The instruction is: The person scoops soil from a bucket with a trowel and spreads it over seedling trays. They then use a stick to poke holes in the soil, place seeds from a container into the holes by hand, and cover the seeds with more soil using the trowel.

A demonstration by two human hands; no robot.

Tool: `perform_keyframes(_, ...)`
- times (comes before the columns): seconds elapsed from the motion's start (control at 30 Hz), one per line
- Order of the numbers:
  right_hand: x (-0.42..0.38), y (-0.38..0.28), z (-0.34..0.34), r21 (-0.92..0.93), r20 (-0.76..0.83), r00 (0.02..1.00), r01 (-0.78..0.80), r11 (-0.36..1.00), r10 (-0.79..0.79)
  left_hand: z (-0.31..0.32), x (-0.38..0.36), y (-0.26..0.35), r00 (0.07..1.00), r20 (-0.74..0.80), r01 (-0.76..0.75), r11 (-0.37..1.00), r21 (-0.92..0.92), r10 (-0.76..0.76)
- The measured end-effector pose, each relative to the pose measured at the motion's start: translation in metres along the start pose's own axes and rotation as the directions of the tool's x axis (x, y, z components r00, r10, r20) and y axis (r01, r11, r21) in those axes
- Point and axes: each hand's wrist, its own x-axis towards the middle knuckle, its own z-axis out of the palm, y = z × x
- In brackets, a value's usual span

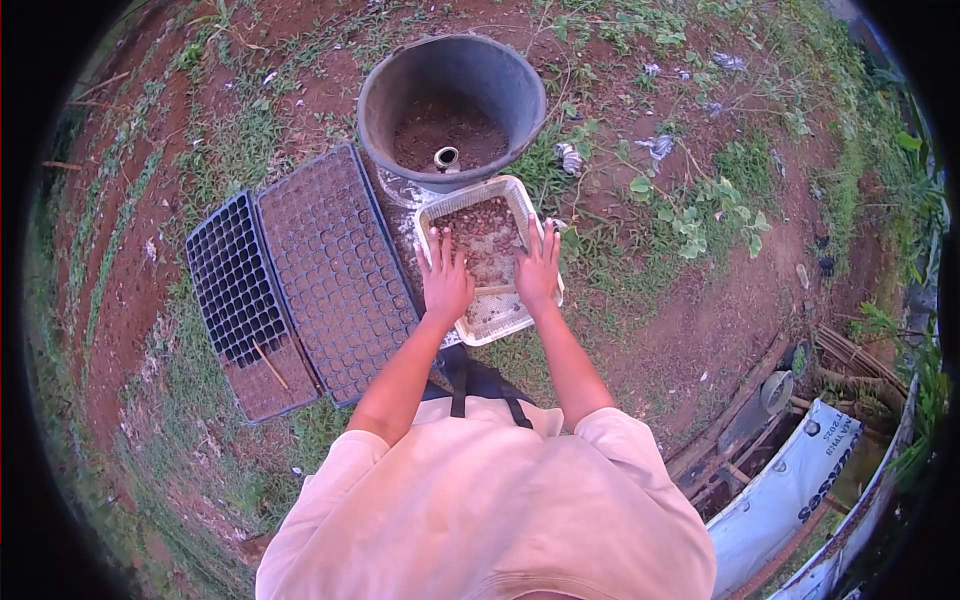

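Observation:
A white rectangular basket (527,200) with mesh-like sides holds reddish-brown bits and grey-brown soil, the lower end showing its pale bottom. My left hand (446,277) lies over its left side with the fingers spread. On the right side, my right hand (538,268) rests at the rim, its fingers apart and the thumb pointing inward over the contents. Neither hand holds anything visible. Just beyond the basket stands a large dark tub (380,110) with brown soil and a small pale container (447,158) inside.
Left of the basket lie seedling trays filled with soil (335,265), and a black cell tray (237,280), partly filled, with a thin stick (270,365) on it. Leafy plants (705,215) grow at the right. A white printed sheet (790,500) lies at lower right.

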Motion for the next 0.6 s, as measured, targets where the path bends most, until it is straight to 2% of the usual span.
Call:
perform_keyframes(0.07, 0.004, 0.000, 0.001, 0.007, 0.007, 1.000, 0.021, 1.000, -0.021, 0.000, 0.001, 0.002, 1.000, 0.017, 0.008, 1.000, 0.017, -0.008)
perform_keyframes(0.13, 0.005, -0.005, 0.003, 0.083, -0.086, 0.996, 0.034, 0.996, -0.026, -0.003, 0.001, 0.003, 0.997, 0.070, 0.003, 0.998, 0.068, -0.008)
perform_keyframes(0.23, 0.007, -0.008, 0.004, 0.030, -0.032, 0.999, 0.007, 1.000, -0.006, -0.006, 0.003, 0.005, 0.992, 0.124, 0.024, 0.996, 0.090, -0.035)
perform_keyframes(0.37, 0.008, -0.009, 0.006, -0.068, -0.018, 1.000, -0.010, 0.998, 0.008, -0.005, 0.003, 0.005, 0.992, 0.119, 0.030, 0.995, 0.094, -0.041)
perform_keyframes(0.6, 0.009, -0.008, 0.010, -0.021, -0.042, 0.999, -0.004, 1.000, 0.003, -0.002, 0.003, 0.005, 0.994, 0.103, 0.042, 0.997, 0.067, -0.049)
